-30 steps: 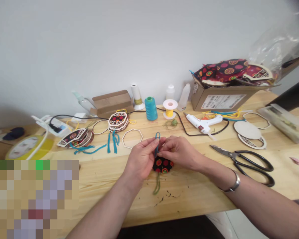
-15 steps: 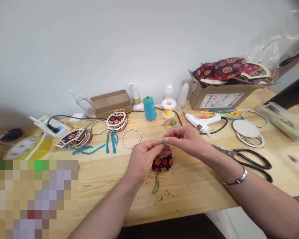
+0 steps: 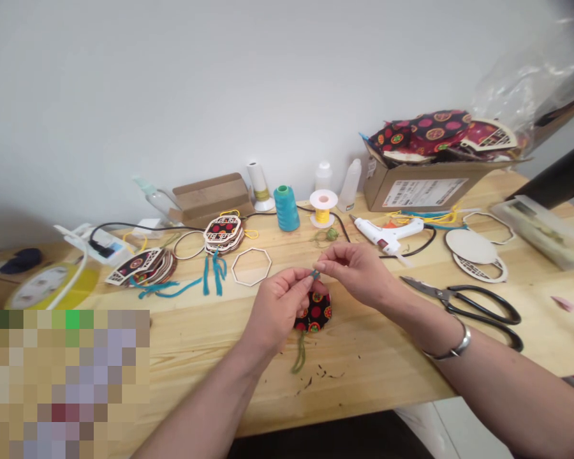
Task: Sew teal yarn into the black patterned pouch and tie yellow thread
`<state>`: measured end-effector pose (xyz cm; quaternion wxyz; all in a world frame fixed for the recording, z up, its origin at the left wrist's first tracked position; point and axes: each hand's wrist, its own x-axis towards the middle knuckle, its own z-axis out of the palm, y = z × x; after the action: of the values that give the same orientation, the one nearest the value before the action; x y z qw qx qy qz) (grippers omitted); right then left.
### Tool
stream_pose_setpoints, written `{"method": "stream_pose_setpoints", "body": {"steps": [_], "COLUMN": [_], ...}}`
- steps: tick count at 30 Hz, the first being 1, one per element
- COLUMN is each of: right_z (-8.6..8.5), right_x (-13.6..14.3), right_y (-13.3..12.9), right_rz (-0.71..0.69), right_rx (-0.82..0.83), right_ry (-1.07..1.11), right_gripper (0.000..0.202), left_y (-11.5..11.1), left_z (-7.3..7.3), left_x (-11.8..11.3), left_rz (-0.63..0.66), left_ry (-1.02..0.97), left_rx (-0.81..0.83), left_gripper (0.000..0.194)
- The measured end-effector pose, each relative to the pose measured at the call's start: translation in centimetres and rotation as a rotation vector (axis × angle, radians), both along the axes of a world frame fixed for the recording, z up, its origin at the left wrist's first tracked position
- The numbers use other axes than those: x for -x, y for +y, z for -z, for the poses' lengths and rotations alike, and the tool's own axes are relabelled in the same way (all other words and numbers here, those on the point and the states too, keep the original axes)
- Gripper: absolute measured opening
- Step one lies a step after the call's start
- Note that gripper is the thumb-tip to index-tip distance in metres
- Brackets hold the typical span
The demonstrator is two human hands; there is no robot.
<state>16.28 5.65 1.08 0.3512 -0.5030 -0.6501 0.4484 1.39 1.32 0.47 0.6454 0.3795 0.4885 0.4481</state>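
My left hand pinches a small piece of teal cord, its fingers closed above a dark patterned fabric piece. That piece has red and orange flower shapes, and a green cord loop trails from its lower edge onto the wood. Closed at the fingertips, my right hand is at the same teal cord from the right. Fingers cover the upper part of the fabric. Dark scraps are scattered on the table below it.
Scissors lie right of my right hand, with a white glue gun behind. A teal thread cone and yellow spool stand near the wall. A wooden octagon ring lies to the left; a full cardboard box is back right.
My right hand has shifted slightly right and down, and more of the scissors' blades show. My left hand has moved very little; both stay at the teal cord.
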Motion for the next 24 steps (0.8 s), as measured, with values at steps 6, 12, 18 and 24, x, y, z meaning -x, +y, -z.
{"method": "stream_pose_setpoints", "body": {"steps": [6, 12, 18, 24], "right_z": [-0.16, -0.06, 0.06, -0.55], "right_x": [0.15, 0.36, 0.62, 0.82], "right_y": [-0.18, -0.47, -0.51, -1.01], "right_rz": [0.011, -0.010, 0.011, 0.046], "right_rx": [-0.024, -0.102, -0.153, -0.187], "right_ry": [-0.014, -0.015, -0.036, -0.066], "right_gripper": [0.017, 0.015, 0.016, 0.017], "left_y": [-0.24, -0.26, -0.29, -0.51], "left_z": [-0.08, -0.20, -0.69, 0.15], "left_x": [-0.07, 0.07, 0.17, 0.16], "left_rz": [0.005, 0.006, -0.039, -0.087], "left_ry": [0.083, 0.239, 0.333, 0.598], "left_rx": [-0.046, -0.055, -0.120, -0.381], "left_gripper": [0.022, 0.021, 0.019, 0.017]}}
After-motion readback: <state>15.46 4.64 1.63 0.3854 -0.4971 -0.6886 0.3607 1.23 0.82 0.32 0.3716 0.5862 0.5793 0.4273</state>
